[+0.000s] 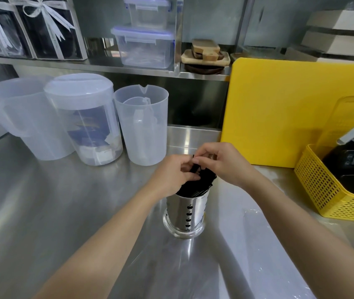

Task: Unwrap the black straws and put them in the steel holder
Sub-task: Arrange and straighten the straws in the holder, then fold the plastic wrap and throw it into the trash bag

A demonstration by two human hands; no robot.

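A steel holder (185, 212) with small cut-out holes stands upright on the steel counter in the middle of the view. A bundle of black straws (199, 180) sticks out of its top. My left hand (171, 171) and my right hand (221, 162) meet just above the holder's mouth. Both pinch the upper ends of the black straws with their fingertips. Whether any wrapper is still around the bundle cannot be told.
Three translucent plastic jugs (141, 124) stand at the back left. A yellow cutting board (279, 108) leans at the back right, beside a yellow perforated basket (323, 190) holding a black scale. A clear plastic sheet (256, 214) lies right of the holder. Shelves above carry lidded boxes.
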